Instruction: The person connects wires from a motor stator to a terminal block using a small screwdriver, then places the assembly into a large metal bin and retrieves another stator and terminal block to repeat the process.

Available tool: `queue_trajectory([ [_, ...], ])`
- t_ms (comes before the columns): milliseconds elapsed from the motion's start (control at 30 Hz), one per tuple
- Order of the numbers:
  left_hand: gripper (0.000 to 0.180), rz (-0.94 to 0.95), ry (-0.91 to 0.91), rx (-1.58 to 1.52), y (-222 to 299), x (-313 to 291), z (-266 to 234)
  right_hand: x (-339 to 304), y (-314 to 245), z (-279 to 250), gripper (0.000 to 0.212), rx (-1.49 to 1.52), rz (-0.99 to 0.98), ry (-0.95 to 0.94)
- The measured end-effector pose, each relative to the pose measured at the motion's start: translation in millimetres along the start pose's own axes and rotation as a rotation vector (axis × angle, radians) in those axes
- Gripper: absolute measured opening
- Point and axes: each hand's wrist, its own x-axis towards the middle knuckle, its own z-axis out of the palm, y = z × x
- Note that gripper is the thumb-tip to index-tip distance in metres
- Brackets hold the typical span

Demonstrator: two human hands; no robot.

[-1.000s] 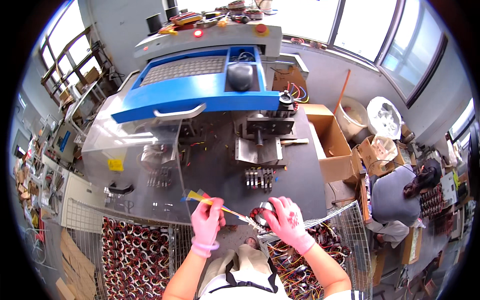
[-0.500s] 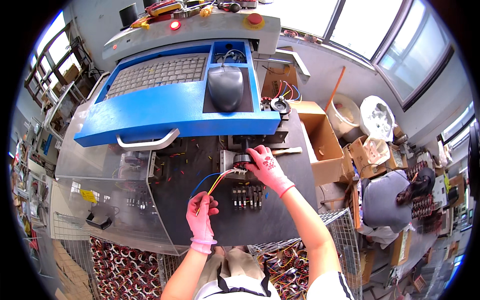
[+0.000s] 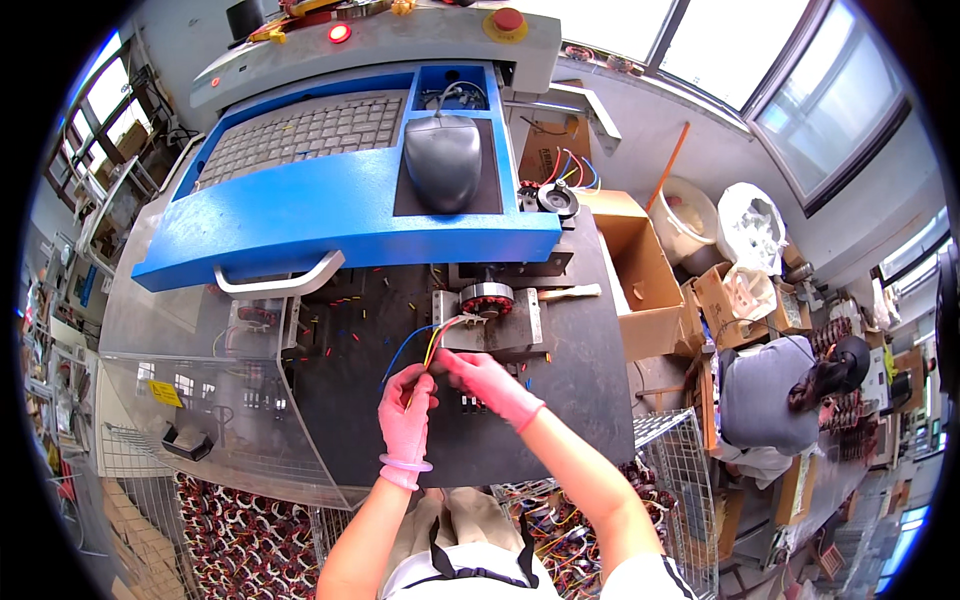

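A round motor stator (image 3: 487, 298) with red windings and a metal rim sits on a fixture on the dark worktop. Blue, yellow, red and white wires (image 3: 434, 342) run from it toward me. Low on these wires, my left hand (image 3: 407, 408), in a pink glove, is closed around their ends. My right hand (image 3: 492, 388), gloved the same way, reaches in from the right with its fingertips closed at the wires, just above the left hand. Behind the right hand, a row of small metal clips (image 3: 472, 403) is mostly hidden.
A blue keyboard drawer (image 3: 280, 225) with a black mouse (image 3: 442, 163) overhangs the bench. A clear guard (image 3: 210, 400) stands left. A wooden-handled tool (image 3: 570, 292) lies right of the fixture, near a cardboard box (image 3: 650, 335). Wire baskets of stators sit below. Another person (image 3: 768, 395) sits at far right.
My right hand has let go of the stator and come down and left to the wires beside my left hand. The left hand still holds the wires. The view has shifted slightly.
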Motion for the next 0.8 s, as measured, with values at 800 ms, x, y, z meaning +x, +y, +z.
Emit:
queue_trajectory([
  [800,0.062,0.415,-0.561,1.688,-50.0,-59.5,5.8,-25.5,-32.6,-44.3,0.018,-0.782,-0.236,0.044],
])
